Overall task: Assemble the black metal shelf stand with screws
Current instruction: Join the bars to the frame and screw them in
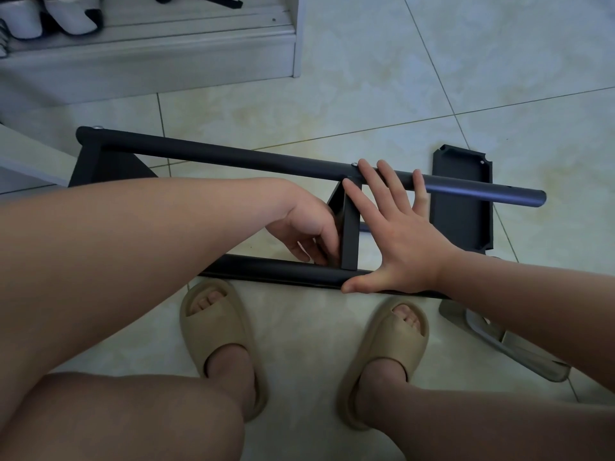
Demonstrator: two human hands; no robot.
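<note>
The black metal stand lies on its side on the tiled floor. Its far tube point(233, 154) runs left to right, its near tube point(276, 269) lies by my feet. A black shelf tray point(349, 234) stands on edge between the two tubes. My left hand point(306, 227) grips that tray's left side, fingers curled under it. My right hand point(396, 227) is spread flat, fingertips on the far tube, thumb on the near tube. A silver screw head point(354, 164) shows on the far tube beside my fingertips. Another black tray point(462, 201) lies loose on the floor at the right.
A grey low step or cabinet base point(149, 58) stands at the back left with white shoes on it. A silvery tool or bracket point(506, 341) lies on the floor under my right forearm. My feet in beige slippers point(219, 331) rest just in front of the near tube.
</note>
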